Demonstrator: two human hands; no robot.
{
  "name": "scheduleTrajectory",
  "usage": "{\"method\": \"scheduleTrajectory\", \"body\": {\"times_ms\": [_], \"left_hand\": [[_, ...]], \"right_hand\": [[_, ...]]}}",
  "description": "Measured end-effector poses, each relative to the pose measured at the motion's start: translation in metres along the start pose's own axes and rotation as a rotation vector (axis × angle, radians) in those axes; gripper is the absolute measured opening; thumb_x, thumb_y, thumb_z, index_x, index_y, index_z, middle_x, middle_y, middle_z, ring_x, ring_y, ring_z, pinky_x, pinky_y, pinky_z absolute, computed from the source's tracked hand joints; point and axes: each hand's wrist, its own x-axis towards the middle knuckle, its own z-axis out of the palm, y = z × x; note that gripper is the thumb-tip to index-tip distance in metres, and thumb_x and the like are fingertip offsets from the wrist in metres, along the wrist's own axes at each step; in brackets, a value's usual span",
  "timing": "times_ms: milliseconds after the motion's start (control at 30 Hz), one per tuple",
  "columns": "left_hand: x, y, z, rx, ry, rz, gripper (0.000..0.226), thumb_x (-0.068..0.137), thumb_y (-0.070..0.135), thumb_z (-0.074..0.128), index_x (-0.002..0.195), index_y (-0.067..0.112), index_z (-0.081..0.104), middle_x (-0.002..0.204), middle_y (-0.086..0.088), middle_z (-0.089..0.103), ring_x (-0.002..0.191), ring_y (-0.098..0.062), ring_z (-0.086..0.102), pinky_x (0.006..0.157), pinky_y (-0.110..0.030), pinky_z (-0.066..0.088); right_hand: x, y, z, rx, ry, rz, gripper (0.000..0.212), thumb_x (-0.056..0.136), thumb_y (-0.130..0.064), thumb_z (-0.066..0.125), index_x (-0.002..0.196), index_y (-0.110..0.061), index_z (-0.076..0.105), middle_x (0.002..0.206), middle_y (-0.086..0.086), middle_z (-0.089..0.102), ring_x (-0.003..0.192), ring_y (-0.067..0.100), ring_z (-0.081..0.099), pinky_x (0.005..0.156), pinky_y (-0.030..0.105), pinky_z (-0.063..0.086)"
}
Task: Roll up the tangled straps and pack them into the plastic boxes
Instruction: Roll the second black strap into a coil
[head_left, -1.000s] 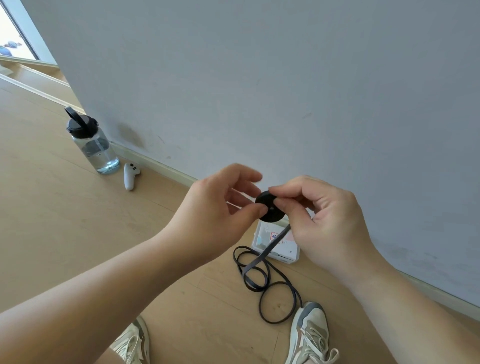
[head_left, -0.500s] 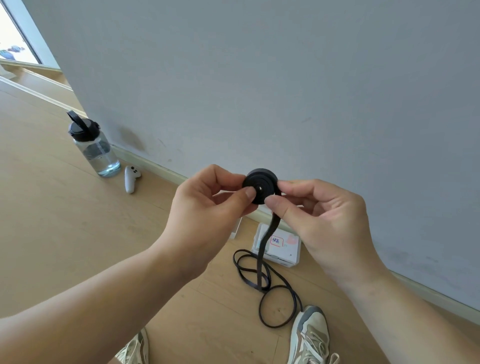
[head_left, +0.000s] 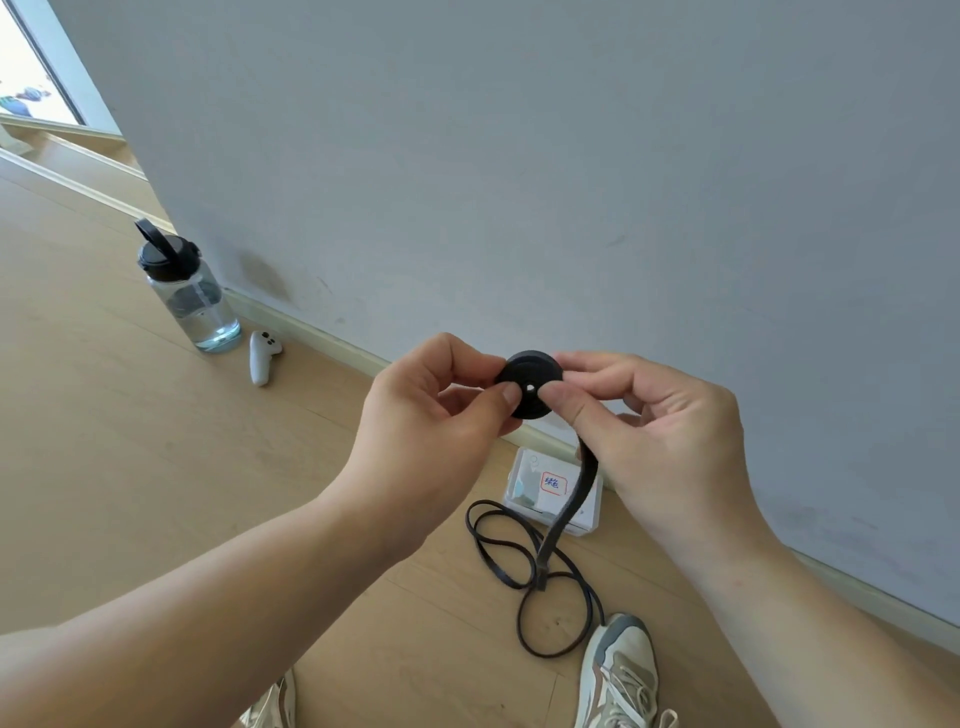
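Both hands hold the wound coil (head_left: 524, 371) of the black strap (head_left: 589, 470) up in front of the grey wall (head_left: 519, 156). It sits a little higher than a second ago and about where it was half a second ago. The left hand (head_left: 431, 415) pinches the coil's left edge between thumb and forefinger. The right hand (head_left: 660, 436) grips the right edge, thumb pressed flat on the coil's face and forefinger curled over the top. Half a second ago the loose end dropped nearly straight down from the bottom of the coil. Now it leaves on the right, below the right thumb, bends along the palm and slants down to the left. Its remaining loops lie on the wooden floor (head_left: 130, 467), apparently unchanged. The plastic box (head_left: 545, 486), with a red-edged label, stays on the floor against the skirting, and the hanging strap crosses in front of it. A water bottle (head_left: 187, 291) and a white controller (head_left: 262, 356) stand by the wall as before.
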Motion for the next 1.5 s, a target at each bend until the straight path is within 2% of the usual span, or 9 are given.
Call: {"method": "scheduleTrajectory", "body": {"times_ms": [333,567,733,900,1033,1167,1233,1367,1500], "left_hand": [[-0.004,0.004,0.001,-0.162,-0.052,-0.037,0.011,0.092,-0.002,0.072,0.089,0.006,0.065,0.096,-0.012,0.079,0.090,-0.026,0.079,0.088,-0.039,0.063],[0.005,0.003,-0.015,0.566,-0.212,0.377,0.022,0.085,0.012,0.082,0.102,0.019,0.071,0.102,0.016,0.072,0.092,0.000,0.071,0.081,-0.019,0.058],[0.004,0.003,-0.016,0.474,-0.216,0.285,0.029,0.086,0.002,0.079,0.103,0.025,0.072,0.089,0.018,0.076,0.083,0.002,0.073,0.076,-0.013,0.055],[0.006,0.005,-0.015,0.088,-0.090,0.098,0.023,0.084,0.001,0.082,0.093,0.020,0.075,0.088,-0.002,0.079,0.088,-0.025,0.078,0.091,-0.049,0.062],[0.006,0.009,-0.013,-0.059,-0.131,0.002,0.020,0.085,-0.003,0.078,0.096,0.011,0.070,0.089,-0.008,0.075,0.091,-0.031,0.078,0.090,-0.048,0.063],[0.008,0.007,-0.019,0.543,-0.163,0.218,0.019,0.085,0.016,0.083,0.084,0.024,0.066,0.099,0.012,0.076,0.082,-0.004,0.075,0.080,-0.029,0.061],[0.008,0.006,-0.019,0.629,-0.212,0.298,0.026,0.083,0.015,0.083,0.075,0.023,0.060,0.097,0.014,0.075,0.081,-0.006,0.074,0.077,-0.034,0.060],[0.009,0.009,-0.020,0.449,-0.195,0.192,0.027,0.082,0.009,0.084,0.091,0.025,0.065,0.087,0.007,0.076,0.078,-0.013,0.074,0.078,-0.040,0.062],[0.010,0.009,-0.019,0.086,-0.131,0.065,0.021,0.084,-0.001,0.081,0.092,0.016,0.071,0.086,-0.009,0.074,0.086,-0.032,0.076,0.087,-0.059,0.061]], "right_hand": [[-0.004,-0.004,0.004,0.132,0.003,-0.030,0.027,0.080,-0.005,0.084,0.098,-0.025,0.080,0.089,-0.012,0.081,0.082,0.009,0.078,0.078,0.019,0.060],[0.001,-0.001,-0.004,-0.112,-0.220,-0.100,0.029,0.088,0.006,0.074,0.093,-0.021,0.083,0.087,-0.009,0.079,0.086,0.006,0.074,0.076,0.012,0.053],[-0.001,-0.001,0.000,-0.046,-0.138,-0.047,0.023,0.083,-0.003,0.082,0.087,-0.026,0.081,0.082,-0.012,0.079,0.079,0.004,0.076,0.075,0.016,0.058],[0.003,-0.003,0.002,0.141,-0.054,0.044,0.018,0.080,-0.005,0.084,0.089,-0.019,0.081,0.086,-0.002,0.081,0.082,0.016,0.079,0.079,0.031,0.063],[0.002,-0.004,0.003,0.196,-0.037,0.068,0.024,0.081,0.003,0.082,0.092,-0.018,0.080,0.087,-0.003,0.081,0.082,0.014,0.079,0.076,0.021,0.060],[0.002,0.000,0.001,-0.041,-0.084,0.063,0.021,0.080,-0.002,0.085,0.077,-0.021,0.079,0.073,0.000,0.078,0.068,0.022,0.075,0.066,0.040,0.063],[0.000,0.000,0.000,-0.125,-0.161,0.021,0.025,0.084,-0.002,0.081,0.078,-0.026,0.079,0.073,-0.004,0.077,0.065,0.019,0.072,0.062,0.041,0.061],[-0.001,-0.001,-0.001,-0.009,-0.124,0.020,0.021,0.083,-0.002,0.082,0.086,-0.024,0.080,0.080,-0.007,0.080,0.075,0.013,0.077,0.073,0.029,0.064],[0.002,0.001,0.003,0.209,-0.062,0.113,0.020,0.081,0.001,0.082,0.092,-0.015,0.080,0.086,0.004,0.081,0.079,0.025,0.079,0.078,0.035,0.065]]}}
